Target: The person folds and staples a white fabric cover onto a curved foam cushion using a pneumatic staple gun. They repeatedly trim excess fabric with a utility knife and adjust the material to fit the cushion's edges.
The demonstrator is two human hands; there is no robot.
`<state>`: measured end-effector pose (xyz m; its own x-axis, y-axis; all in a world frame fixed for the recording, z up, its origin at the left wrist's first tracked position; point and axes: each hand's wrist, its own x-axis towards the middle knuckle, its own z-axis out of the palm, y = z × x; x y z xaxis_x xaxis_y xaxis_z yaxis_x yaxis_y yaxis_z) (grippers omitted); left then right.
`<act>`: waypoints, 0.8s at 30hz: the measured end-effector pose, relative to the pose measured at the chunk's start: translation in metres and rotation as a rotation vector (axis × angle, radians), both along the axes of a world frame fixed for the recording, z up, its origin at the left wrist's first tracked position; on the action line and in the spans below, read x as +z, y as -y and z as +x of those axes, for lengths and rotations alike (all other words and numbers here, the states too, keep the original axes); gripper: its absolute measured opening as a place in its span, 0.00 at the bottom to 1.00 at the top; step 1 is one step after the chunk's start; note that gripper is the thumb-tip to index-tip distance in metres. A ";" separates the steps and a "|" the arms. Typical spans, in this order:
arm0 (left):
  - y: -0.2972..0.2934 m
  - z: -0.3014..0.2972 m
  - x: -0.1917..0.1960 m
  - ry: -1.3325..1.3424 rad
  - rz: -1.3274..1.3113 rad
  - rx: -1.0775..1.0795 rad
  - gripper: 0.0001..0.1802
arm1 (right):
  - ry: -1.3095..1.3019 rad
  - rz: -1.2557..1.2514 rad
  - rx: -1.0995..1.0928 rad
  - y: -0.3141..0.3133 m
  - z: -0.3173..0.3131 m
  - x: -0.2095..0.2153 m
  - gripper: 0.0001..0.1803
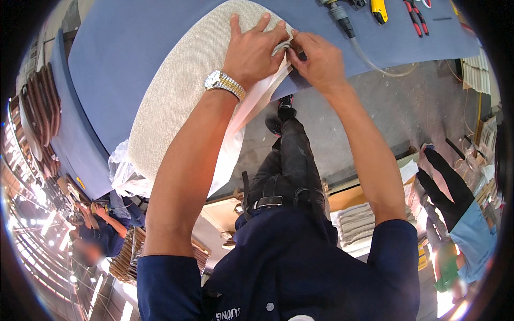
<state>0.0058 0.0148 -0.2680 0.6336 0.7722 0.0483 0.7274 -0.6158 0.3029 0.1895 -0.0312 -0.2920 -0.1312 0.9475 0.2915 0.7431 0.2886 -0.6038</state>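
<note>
A beige fabric-covered panel with a rounded outline lies on the blue table, its near edge reaching past the table's edge. My left hand rests on top of it, fingers spread over the fabric and thumb close to the right edge. At that edge my right hand is closed, thumb and fingers pinching the folded fabric edge. A pale strip shows between the two hands. White plastic sheeting hangs below the panel. What lies under my right fingertips is partly hidden.
To the right on the table are an air tool with a clear hose, a yellow-handled cutter and red-and-black pliers. Co-workers are at lower left and at right. Stacked panels stand at left.
</note>
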 end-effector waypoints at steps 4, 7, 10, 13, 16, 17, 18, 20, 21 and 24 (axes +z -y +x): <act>0.002 -0.001 -0.001 -0.017 -0.004 0.019 0.30 | -0.106 -0.053 -0.026 0.001 0.001 0.007 0.11; 0.001 0.001 -0.003 -0.027 0.013 0.027 0.30 | -0.108 -0.114 -0.074 0.002 -0.003 0.012 0.11; 0.002 0.000 -0.004 0.000 0.030 0.033 0.30 | -0.094 -0.124 -0.097 0.002 -0.006 0.013 0.11; 0.002 0.001 -0.001 -0.017 0.030 0.042 0.30 | -0.139 -0.108 -0.078 -0.002 -0.001 0.006 0.11; 0.001 0.001 -0.002 -0.015 0.020 0.045 0.30 | -0.236 -0.243 -0.107 -0.005 0.006 0.001 0.12; 0.001 0.001 -0.001 -0.016 0.007 0.047 0.30 | -0.272 -0.313 -0.127 -0.006 0.008 -0.001 0.12; 0.000 0.001 0.001 -0.016 -0.007 0.050 0.30 | -0.300 -0.316 -0.133 -0.006 0.009 -0.003 0.12; 0.001 0.000 0.000 0.005 0.012 0.050 0.30 | -0.357 -0.321 -0.142 -0.006 0.011 -0.008 0.12; 0.002 -0.001 -0.002 0.014 0.020 0.052 0.30 | -0.398 -0.325 -0.153 -0.004 0.010 -0.010 0.12; 0.002 -0.002 -0.002 -0.004 0.004 0.055 0.28 | -0.491 -0.351 -0.182 -0.003 0.007 -0.011 0.11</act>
<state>0.0035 0.0125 -0.2703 0.5903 0.8057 0.0484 0.7615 -0.5758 0.2975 0.1966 -0.0286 -0.3027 0.1117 0.9922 -0.0556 0.3733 -0.0938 -0.9229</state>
